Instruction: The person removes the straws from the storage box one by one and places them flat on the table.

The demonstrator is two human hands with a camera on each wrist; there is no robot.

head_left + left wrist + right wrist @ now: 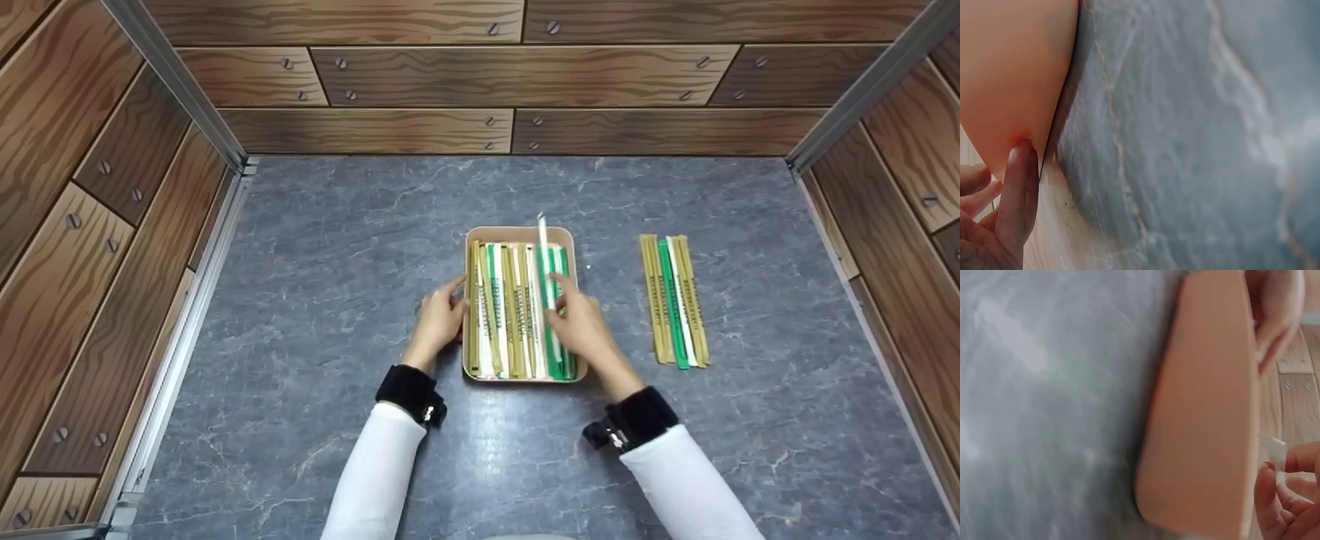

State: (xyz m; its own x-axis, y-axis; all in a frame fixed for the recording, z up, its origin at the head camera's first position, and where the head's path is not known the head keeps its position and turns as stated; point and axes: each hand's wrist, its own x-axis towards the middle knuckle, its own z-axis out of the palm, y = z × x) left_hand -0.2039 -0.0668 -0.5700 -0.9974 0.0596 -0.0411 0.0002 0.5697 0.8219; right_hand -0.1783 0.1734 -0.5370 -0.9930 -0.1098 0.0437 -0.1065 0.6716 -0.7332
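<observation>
A rounded rectangular tan tray [505,382] holds a row of slim wrapped sticks [517,311] in gold-brown, white and green, many with dark print. At its left side my left hand [438,321] holds the tray, with a fingertip [1019,160] against the outer wall near a corner in the left wrist view. Over the right end of the row, my right hand [581,322] pinches a slim white wrapped stick [543,229], its far end above the tray's back rim. The right wrist view shows its pale end [1276,451] between thumb and finger.
Several gold, green and white sticks [675,300] lie side by side on the grey marbled surface, right of the tray. Wood-patterned panels [517,79] with metal corner rails [862,86] stand at the back and both sides.
</observation>
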